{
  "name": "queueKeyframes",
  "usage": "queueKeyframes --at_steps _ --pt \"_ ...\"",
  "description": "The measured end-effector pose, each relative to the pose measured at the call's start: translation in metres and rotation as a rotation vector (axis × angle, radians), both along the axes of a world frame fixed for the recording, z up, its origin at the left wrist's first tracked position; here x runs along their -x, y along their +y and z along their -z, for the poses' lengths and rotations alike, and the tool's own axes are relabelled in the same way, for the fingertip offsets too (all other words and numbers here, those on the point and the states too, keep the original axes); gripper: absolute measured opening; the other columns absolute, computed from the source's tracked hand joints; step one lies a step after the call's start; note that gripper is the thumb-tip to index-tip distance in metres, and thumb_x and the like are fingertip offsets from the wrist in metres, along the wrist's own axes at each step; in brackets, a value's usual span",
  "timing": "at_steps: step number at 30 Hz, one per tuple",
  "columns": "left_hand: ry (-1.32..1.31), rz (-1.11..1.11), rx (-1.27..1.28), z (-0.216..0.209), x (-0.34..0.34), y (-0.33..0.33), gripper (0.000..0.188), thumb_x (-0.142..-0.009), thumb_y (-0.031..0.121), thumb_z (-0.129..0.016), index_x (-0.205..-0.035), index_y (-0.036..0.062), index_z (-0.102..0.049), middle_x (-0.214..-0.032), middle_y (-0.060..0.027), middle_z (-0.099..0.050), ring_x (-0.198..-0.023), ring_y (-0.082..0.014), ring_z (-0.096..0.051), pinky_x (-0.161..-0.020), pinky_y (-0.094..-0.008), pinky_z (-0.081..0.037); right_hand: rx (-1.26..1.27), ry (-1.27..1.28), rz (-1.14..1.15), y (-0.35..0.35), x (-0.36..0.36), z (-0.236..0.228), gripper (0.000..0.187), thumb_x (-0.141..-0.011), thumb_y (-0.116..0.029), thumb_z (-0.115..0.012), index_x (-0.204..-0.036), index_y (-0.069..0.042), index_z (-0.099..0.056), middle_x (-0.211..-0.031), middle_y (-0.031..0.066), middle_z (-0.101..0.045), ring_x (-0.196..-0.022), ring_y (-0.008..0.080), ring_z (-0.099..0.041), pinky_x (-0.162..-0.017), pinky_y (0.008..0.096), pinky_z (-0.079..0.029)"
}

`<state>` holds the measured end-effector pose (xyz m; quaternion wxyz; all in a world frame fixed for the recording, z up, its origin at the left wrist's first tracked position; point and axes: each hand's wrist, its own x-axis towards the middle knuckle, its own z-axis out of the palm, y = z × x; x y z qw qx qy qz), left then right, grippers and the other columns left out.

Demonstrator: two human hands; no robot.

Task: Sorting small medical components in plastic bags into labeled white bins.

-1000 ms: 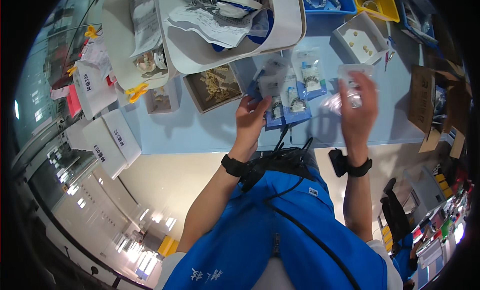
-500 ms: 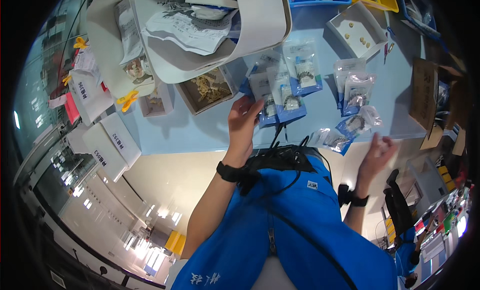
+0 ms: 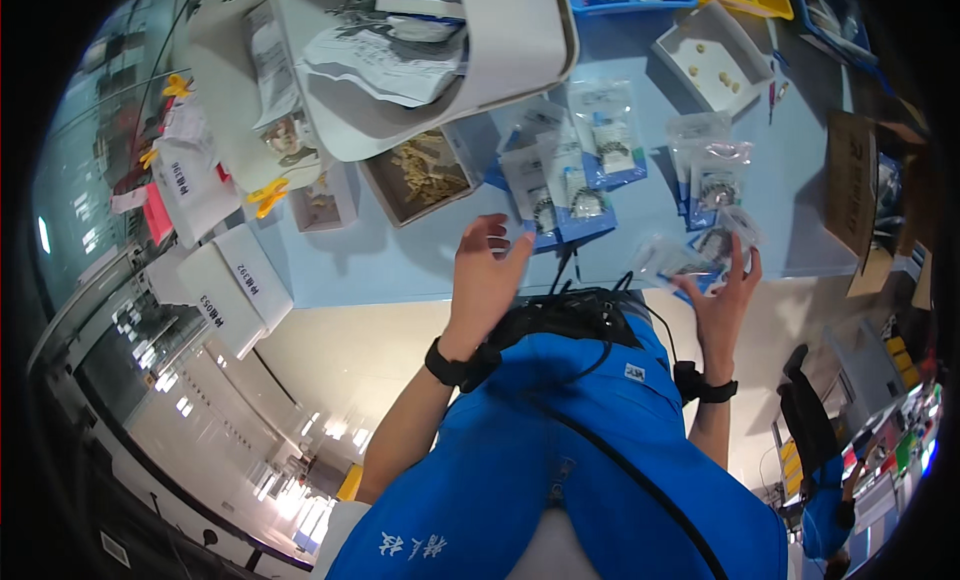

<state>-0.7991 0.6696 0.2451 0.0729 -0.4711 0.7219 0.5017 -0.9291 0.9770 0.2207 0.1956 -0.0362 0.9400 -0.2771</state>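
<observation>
Left bags point(image 3: 573, 180): clear and blue, dark contents seen through, laid overlapped, set back from the worktop's point(image 3: 380, 270) near edge.
Right bags point(image 3: 714, 175): clear and blue, one partly covered, laid toward the right edge.
Front bags point(image 3: 670, 260): laid askew by the near edge, partly hidden.

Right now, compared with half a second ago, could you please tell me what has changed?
The right hand has moved left and forward, its fingers now at the near packets; whether it grips them is unclear. The left hand has drawn back slightly from the left packets. Those packets and the white box stayed put.
</observation>
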Motion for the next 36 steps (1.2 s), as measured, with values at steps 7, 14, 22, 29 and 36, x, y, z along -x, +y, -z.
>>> queueKeyframes --at_steps 7,14,22,29,36 --pt "0.13 0.332 0.428 -0.003 0.036 -0.005 0.052 -0.09 0.019 -0.077 -0.132 -0.0036 -0.058 -0.125 -0.0233 -0.062 -0.114 -0.0357 -0.064 -0.099 -0.0443 -0.052 -0.111 0.275 0.019 0.036 0.068 0.044 0.067 -0.091 -0.034 -0.081 -0.15 -0.017 -0.055 -0.152 0.024 -0.043 -0.138 0.039 -0.047 -0.105 0.0461 -0.045" --pt "0.177 0.413 0.434 0.026 0.053 -0.018 0.088 -0.087 0.018 -0.079 -0.156 -0.0043 -0.029 -0.154 -0.0297 -0.04 -0.144 -0.0448 -0.038 -0.12 -0.0491 -0.033 -0.057 0.268 0.069 0.019 0.088 0.027 0.067 -0.095 -0.041 -0.077 -0.148 -0.008 -0.054 -0.148 0.0205 -0.048 -0.135 0.0337 -0.05 -0.107 0.0433 -0.045" --pt "0.091 0.372 0.409 0.028 0.065 -0.02 0.093 -0.083 0.017 -0.082 -0.156 -0.003 -0.029 -0.149 -0.0267 -0.044 -0.14 -0.0455 -0.042 -0.118 -0.0503 -0.036 0.277 0.084 -0.026 -0.04 0.024 -0.016 0.027 -0.092 -0.012 -0.078 -0.116 -0.002 -0.07 -0.106 0.0095 -0.071 -0.097 0.0189 -0.068 -0.082 0.0294 -0.054" --pt "0.011 0.316 0.386 0.028 0.067 -0.025 0.079 -0.082 0.009 -0.081 -0.149 -0.0038 -0.042 -0.14 -0.0247 -0.05 -0.134 -0.043 -0.049 -0.112 -0.0484 -0.042 0.521 -0.248 -0.143 -0.125 0.013 0.007 0.043 -0.091 -0.024 -0.082 -0.121 0.001 -0.067 -0.103 0.0135 -0.073 -0.089 0.0214 -0.071 -0.075 0.0332 -0.057" --pt "0.058 0.203 0.186 0.016 0.062 -0.033 0.063 -0.081 0.011 -0.081 -0.136 -0.0061 -0.056 -0.125 -0.024 -0.068 -0.119 -0.037 -0.066 -0.103 -0.0428 -0.051 0.24 -0.093 -0.212 -0.148 0.005 0.011 0.054 -0.085 -0.039 -0.085 -0.118 -0.001 -0.065 -0.096 0.0123 -0.07 -0.082 0.0245 -0.068 -0.073 0.0349 -0.055"
